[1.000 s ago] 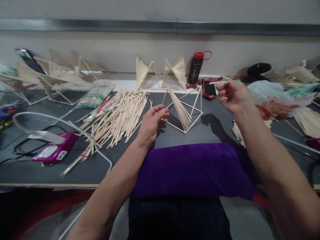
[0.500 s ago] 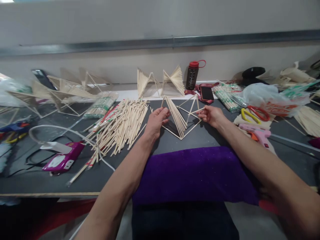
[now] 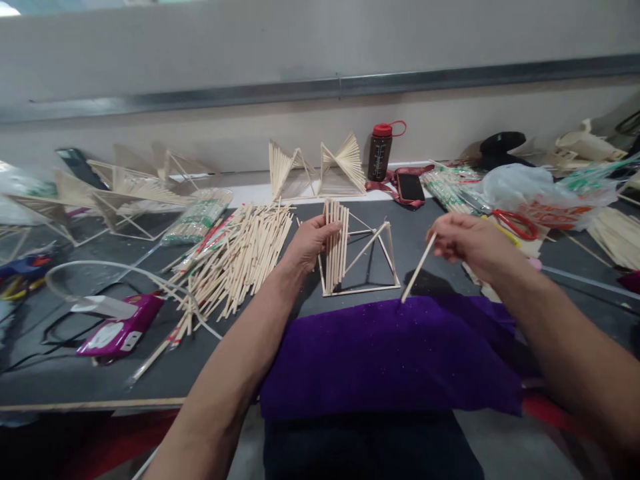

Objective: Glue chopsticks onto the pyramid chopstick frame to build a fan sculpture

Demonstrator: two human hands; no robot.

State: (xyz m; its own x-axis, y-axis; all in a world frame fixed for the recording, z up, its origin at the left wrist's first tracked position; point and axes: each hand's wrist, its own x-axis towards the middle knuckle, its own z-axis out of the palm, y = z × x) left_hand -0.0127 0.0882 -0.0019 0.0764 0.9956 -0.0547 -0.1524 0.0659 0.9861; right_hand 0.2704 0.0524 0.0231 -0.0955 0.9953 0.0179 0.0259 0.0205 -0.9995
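A wooden stick frame stands on the dark table in front of me, with a row of sticks side by side along its left part. My left hand grips the frame's upper left edge, fingers closed around it. To the right, my right hand pinches one loose wooden stick, which slants down to the left, apart from the frame. Left of my left hand lies a spread pile of loose sticks. A purple cloth covers the table's near edge and my lap.
Finished-looking stick structures stand by the wall, and more sit at left. A bottle and phone lie behind. At right are red-handled scissors and a plastic bag. A magenta box with a white cable is left.
My left hand has turned the frame so its stick row faces left. My right hand has moved right and toward me, away from the frame, with a stick in its fingers.
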